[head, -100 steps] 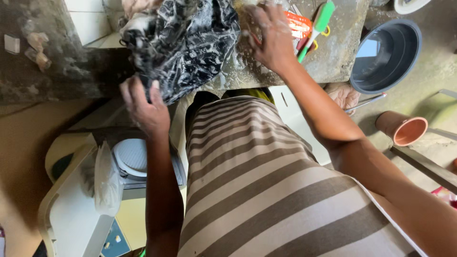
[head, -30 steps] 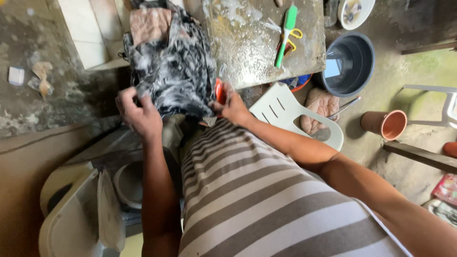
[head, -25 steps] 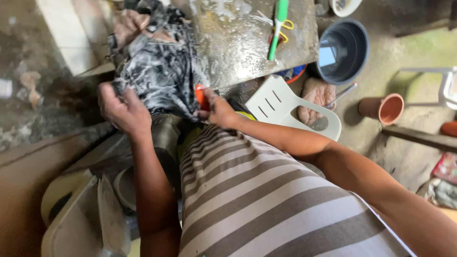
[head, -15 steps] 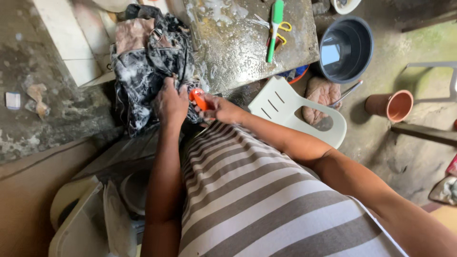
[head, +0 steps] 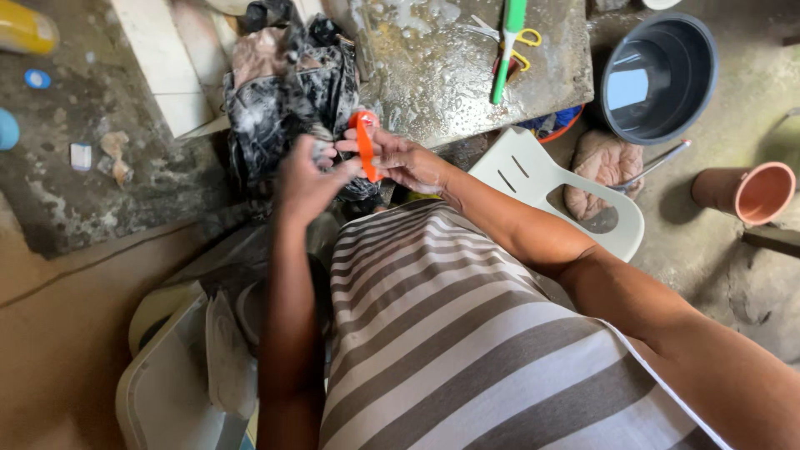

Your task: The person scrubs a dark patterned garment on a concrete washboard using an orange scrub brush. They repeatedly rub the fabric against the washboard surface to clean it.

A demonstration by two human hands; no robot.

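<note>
My right hand [head: 406,158] grips a small orange plastic piece [head: 364,143], held upright just above the front edge of a wet concrete slab [head: 450,75]. My left hand [head: 307,173] is raised beside it, fingertips touching the orange piece's lower part. Right behind both hands a soapy black-and-white patterned cloth [head: 287,100] hangs in a heap over the slab's left end. A green-handled brush [head: 507,46] and yellow-handled scissors [head: 525,50] lie on the slab farther back.
A dark basin with water [head: 658,75] stands at the right, a terracotta pot [head: 746,192] lies beyond it. A white plastic chair [head: 558,187] is by my right arm. White tubs [head: 179,367] sit low left. A yellow bottle [head: 25,29] is far left.
My hands left the cloth's lower edge and came together in front of me. The right hand picked up the orange piece and raised it; the left hand moved over to touch it.
</note>
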